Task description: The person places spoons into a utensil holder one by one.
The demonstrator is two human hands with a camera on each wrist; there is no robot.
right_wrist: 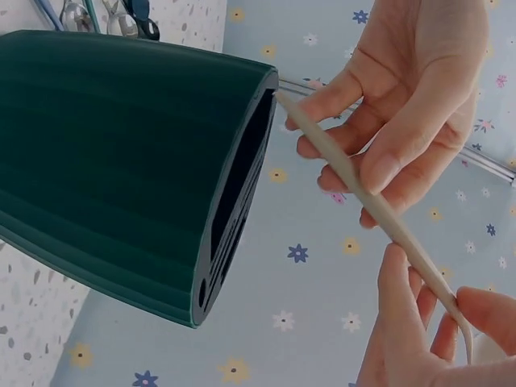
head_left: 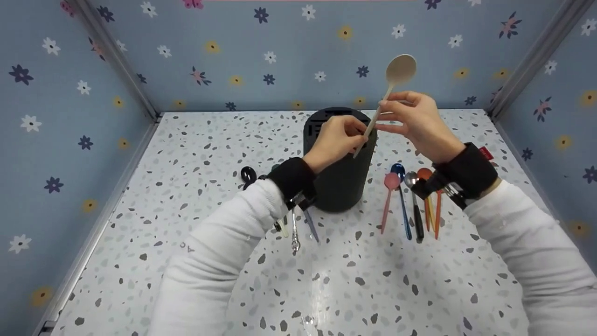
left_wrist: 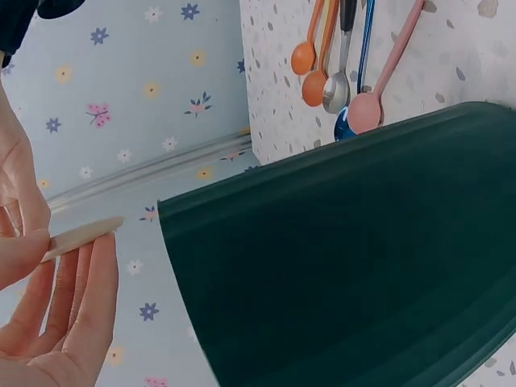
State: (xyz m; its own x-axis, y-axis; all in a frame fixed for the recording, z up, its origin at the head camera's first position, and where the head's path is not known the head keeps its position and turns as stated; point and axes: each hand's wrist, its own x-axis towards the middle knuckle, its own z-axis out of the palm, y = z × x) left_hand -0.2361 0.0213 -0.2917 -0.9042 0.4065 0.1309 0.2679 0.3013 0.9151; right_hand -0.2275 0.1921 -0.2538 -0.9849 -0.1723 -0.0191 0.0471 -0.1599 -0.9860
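Note:
A beige spoon (head_left: 401,70) is held tilted over the near right side of a dark green utensil holder (head_left: 338,186), bowl upward, handle end down. My left hand (head_left: 338,137) pinches the lower handle between thumb and fingers. Higher up, close to the bowl, my right hand (head_left: 417,119) pinches the same handle. The holder's slotted top (right_wrist: 234,218) shows in the right wrist view, with the handle's end right by its rim. In the left wrist view the spoon's handle (left_wrist: 85,235) points toward the holder; its bowl is out of sight there.
Right of the holder lie a pink spoon (head_left: 392,181), a blue spoon (head_left: 404,210), a black-handled silver spoon (head_left: 417,224) and orange spoons (head_left: 437,219). Left of it, partly behind my sleeve, are a black spoon (head_left: 248,175), an ornate silver handle (head_left: 295,238) and a lavender handle (head_left: 311,226). Flowered panels (head_left: 252,56) enclose the table.

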